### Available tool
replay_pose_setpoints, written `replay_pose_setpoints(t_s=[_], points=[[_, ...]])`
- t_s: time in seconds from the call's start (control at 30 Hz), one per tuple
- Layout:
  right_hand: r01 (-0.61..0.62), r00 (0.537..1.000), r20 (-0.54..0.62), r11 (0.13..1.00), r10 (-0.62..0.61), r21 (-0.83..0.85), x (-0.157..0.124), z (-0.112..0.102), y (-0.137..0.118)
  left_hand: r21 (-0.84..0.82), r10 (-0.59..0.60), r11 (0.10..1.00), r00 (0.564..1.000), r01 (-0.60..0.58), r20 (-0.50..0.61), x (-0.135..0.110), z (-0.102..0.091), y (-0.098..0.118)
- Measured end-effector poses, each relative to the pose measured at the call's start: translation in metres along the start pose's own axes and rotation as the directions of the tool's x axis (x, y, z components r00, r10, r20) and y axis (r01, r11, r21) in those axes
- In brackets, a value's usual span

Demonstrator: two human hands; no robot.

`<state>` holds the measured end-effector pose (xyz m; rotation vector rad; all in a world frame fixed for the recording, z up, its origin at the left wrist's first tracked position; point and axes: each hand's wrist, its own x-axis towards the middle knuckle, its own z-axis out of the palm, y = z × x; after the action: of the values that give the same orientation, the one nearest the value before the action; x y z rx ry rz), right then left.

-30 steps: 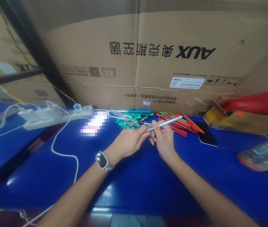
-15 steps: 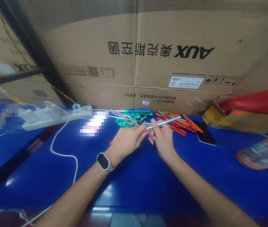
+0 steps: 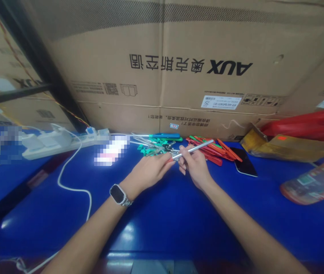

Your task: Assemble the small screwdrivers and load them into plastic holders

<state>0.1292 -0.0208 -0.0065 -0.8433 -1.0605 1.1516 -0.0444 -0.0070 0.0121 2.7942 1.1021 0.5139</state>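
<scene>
A slim silver metal rod [image 3: 204,145] slants up to the right above the table. My right hand [image 3: 195,163] pinches it between thumb and fingers near its middle. At the rod's lower left end my left hand [image 3: 150,169], with a watch [image 3: 118,194] on the wrist, is closed with its back toward me. A bit of red shows at those left fingertips; the rest of that red piece is hidden in the hand. Just behind the hands lie a pile of thin metal pieces with green parts [image 3: 147,150] and a heap of red-orange plastic pieces [image 3: 213,154].
A blue-handled tool [image 3: 166,136] lies by the carton [image 3: 107,49] at the back. To the right are a phone [image 3: 246,163], a torn yellow-brown box [image 3: 293,146] and a bottle [image 3: 313,184]. A power strip [image 3: 42,150] with a white cable [image 3: 74,189] is at left.
Both hands stay on the rod with nearly the same grip. The red end below my left hand has gone out of sight. The whole view has shifted slightly.
</scene>
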Motion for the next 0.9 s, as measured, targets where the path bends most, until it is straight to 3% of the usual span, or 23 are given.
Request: replay_pose_setpoints(t_s=[0.33, 0.7, 0.9], points=[[0.035, 0.999, -0.015, 0.998, -0.036, -0.054, -0.0035, 0.0027, 0.0001, -0.039, -0.025, 0.999, 1.000, 0.026, 0.013, 0.0002, 0.0026, 0.0003], [-0.059, 0.996, 0.060, 0.998, 0.059, -0.013, -0.0022, -0.0001, 0.0059, -0.085, -0.050, 0.995, 0.999, 0.051, 0.005, 0.0006, 0.0073, -0.0052], [-0.027, 1.000, -0.008, 0.998, 0.026, -0.059, -0.0025, 0.0035, 0.0074, -0.045, -0.010, 0.999, 1.000, 0.011, 0.015, 0.0003, 0.0092, -0.0038]])
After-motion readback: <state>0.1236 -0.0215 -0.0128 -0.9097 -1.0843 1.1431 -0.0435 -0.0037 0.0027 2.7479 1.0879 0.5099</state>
